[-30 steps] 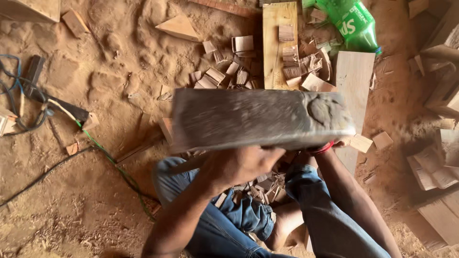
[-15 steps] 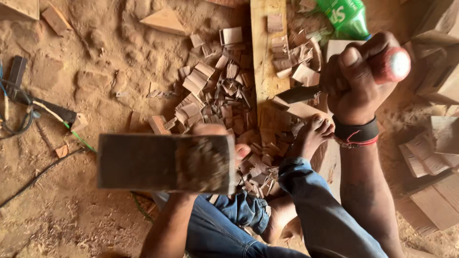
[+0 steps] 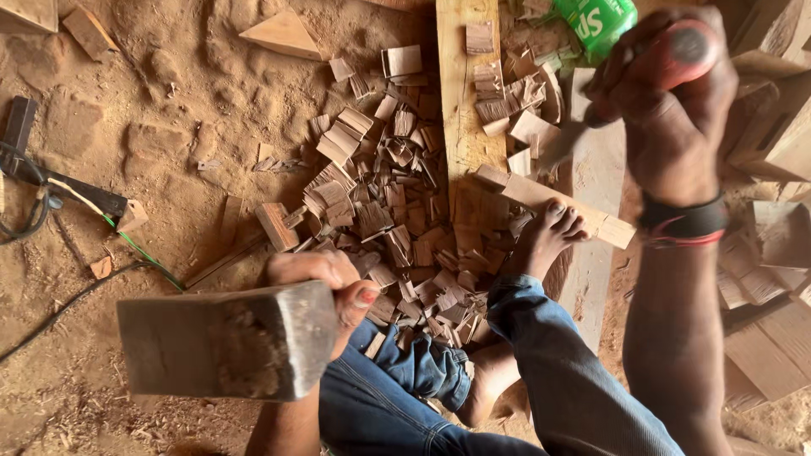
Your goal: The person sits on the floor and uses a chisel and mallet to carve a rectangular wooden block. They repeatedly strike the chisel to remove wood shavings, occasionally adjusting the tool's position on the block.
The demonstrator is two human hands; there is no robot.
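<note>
Head view, L hand point(image 3: 325, 279) grips wood block point(image 3: 226, 340), R hand point(image 3: 667, 110) grips chisel point(image 3: 591, 118)

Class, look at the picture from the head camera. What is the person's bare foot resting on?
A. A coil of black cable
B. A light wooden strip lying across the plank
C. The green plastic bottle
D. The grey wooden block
B: the bare foot has its toes pressed on the light wooden strip, which lies slantwise across the plank, well away from cable, bottle and block.

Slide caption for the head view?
Left hand grips wooden mallet; right hand holds red-handled chisel above wood chips.
</note>
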